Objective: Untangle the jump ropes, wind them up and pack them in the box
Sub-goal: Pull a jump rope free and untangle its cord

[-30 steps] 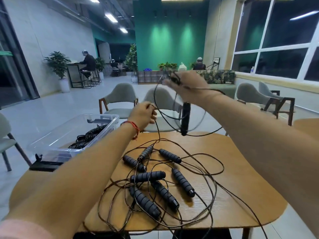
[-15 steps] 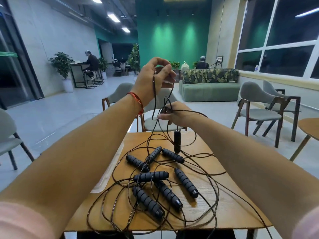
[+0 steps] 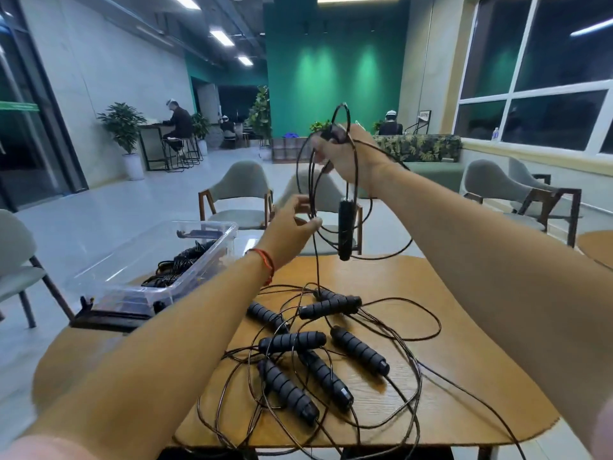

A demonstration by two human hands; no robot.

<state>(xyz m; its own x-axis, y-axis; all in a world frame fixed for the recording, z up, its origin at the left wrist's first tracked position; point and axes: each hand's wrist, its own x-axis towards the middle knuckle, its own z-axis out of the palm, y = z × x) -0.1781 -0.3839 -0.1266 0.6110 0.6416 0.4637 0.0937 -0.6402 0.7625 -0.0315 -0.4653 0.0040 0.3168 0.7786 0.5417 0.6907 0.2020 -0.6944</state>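
gripping coiled cord [image 3: 332,131] in your right hand [image 3: 345,154] at 12 o'clock, you're pinching one strand [image 3: 317,267] with your left hand [image 3: 292,227]; remaining jump ropes [image 3: 292,341] are lying tangled at 6 o'clock. tugging upward is risking tightened knots there.

Your table [image 3: 471,313] holds tangled ropes [image 3: 418,376] w/ black handles [image 3: 360,350], approx. mid-top. Clear box [image 3: 132,277] sits at the left-rear edge, more ropes inside.

Tangled black jump ropes [image 3: 318,353] on table, clear box [image 3: 156,270] holding wound ropes
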